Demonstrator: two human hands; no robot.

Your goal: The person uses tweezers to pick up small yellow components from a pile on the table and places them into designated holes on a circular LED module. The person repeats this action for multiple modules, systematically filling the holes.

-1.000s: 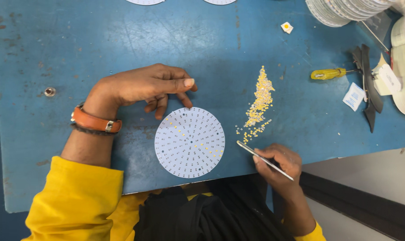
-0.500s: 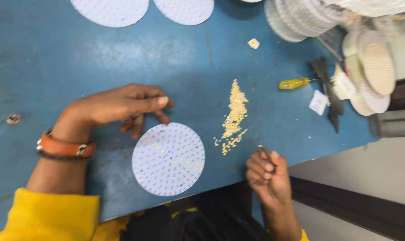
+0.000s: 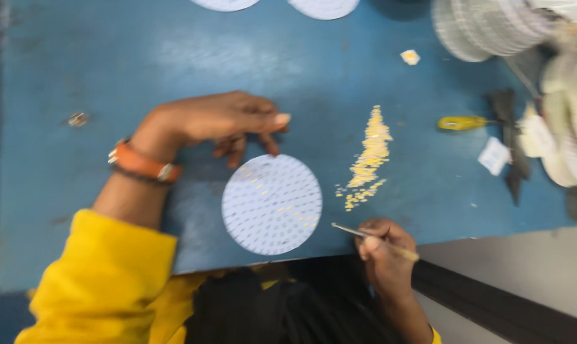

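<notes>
Disc (image 3: 272, 204), white, round, laid flat on blue table (image 3: 142, 57) at lower centre of frame. Tweezers (image 3: 372, 234) are gripped in right hand (image 3: 385, 250), tip just beside disc. Left hand (image 3: 215, 121), unclenched, is rested just above disc. Yellow chips (image 3: 368, 159) are heaped right of it.

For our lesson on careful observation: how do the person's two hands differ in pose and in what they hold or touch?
The left hand lies flat on the blue table, fingers stretched out at the white round board's top edge; the right hand is curled at the table's near edge. The left hand holds nothing; the right hand pinches thin tweezers aimed at the board. The left wrist wears an orange strap; the right shows none. Both sleeves are yellow.
</notes>
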